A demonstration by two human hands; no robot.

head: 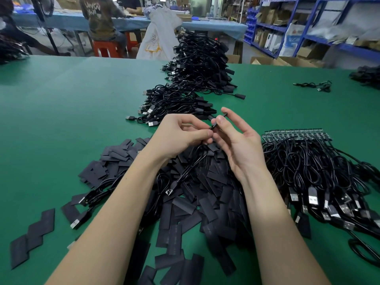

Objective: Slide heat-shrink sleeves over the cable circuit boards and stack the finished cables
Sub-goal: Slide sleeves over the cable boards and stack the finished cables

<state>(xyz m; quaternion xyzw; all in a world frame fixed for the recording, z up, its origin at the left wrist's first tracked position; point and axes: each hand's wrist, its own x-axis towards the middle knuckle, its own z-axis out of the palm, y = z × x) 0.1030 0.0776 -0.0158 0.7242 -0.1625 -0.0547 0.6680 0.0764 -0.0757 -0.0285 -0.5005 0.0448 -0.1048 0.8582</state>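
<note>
One head-worn wide-angle view looks forward and down, close over the green table (61, 112)

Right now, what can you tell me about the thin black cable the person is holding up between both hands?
The thin black cable looks rubber-coated and glossy. Its upper end is pinched between the fingers of the left hand and the right hand, above the heap of flat black heat-shrink sleeves. A small black piece sits where the fingertips meet; what it is I cannot tell. From there the cable hangs down in a loose loop between the forearms, ending in a silver USB plug that lies over the sleeves.
</note>
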